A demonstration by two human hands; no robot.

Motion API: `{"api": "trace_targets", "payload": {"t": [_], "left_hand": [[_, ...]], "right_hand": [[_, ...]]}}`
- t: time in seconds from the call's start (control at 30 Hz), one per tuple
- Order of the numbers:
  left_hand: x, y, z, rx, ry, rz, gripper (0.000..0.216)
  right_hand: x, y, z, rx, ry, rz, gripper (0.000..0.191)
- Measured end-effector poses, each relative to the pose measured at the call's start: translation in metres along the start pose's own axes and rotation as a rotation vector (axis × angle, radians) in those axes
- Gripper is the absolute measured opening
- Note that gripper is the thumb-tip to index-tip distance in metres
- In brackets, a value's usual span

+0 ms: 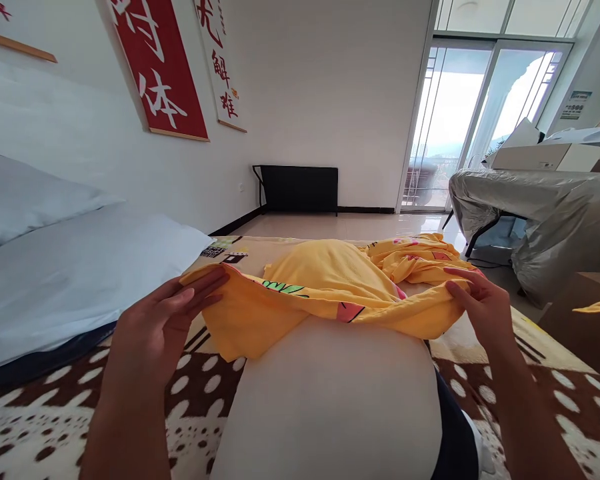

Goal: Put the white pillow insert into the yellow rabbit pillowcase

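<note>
A yellow pillowcase (265,317) with pink and green printed patterns is stretched between my two hands, its near edge lying across the far end of a white pillow (330,400). My left hand (155,323) grips the left end of that edge, fingers over the cloth. At the other end, my right hand (483,303) pinches the edge between thumb and fingers. The rest of the pillowcase spreads loosely beyond. Dark navy fabric shows along the pillow's right side. Whether the pillow's far end is inside the pillowcase is hidden by the cloth.
More yellow printed fabric (415,257) lies crumpled at the far right of the patterned bed cover (200,383). White pillows (80,267) are piled on the left. Plastic-covered furniture (545,193) with boxes stands right, near a cardboard box (583,327). A black folded panel (300,189) leans at the wall.
</note>
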State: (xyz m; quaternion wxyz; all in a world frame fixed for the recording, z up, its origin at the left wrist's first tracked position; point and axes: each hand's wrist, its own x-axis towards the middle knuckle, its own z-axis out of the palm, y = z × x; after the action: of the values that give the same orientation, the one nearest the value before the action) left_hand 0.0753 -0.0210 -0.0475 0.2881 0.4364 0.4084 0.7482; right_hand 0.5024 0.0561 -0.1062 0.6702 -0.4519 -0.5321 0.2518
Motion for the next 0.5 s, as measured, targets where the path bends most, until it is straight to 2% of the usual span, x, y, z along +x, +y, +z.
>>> {"api": "trace_targets", "payload": {"t": [0.1,0.2,0.3,0.4,0.5], "left_hand": [[-0.003,0.003,0.002,0.004,0.026,-0.01,0.023],[-0.008,0.007,0.006,0.003,0.017,0.007,0.018],[-0.009,0.005,0.009,-0.04,-0.017,0.049,0.01],[-0.004,-0.008,0.011,-0.094,-0.061,0.04,0.014],[0.007,-0.03,0.01,-0.086,-0.119,-0.037,0.035]], "right_hand": [[0.002,0.005,0.001,0.082,0.078,-0.098,0.032],[0.01,0.012,0.006,0.177,0.189,-0.188,0.02],[0.027,0.021,0.019,0.128,0.252,-0.232,0.006],[0.055,0.03,0.038,-0.104,0.187,-0.171,0.019],[0.087,0.035,0.058,-0.336,0.038,-0.098,0.038]]}}
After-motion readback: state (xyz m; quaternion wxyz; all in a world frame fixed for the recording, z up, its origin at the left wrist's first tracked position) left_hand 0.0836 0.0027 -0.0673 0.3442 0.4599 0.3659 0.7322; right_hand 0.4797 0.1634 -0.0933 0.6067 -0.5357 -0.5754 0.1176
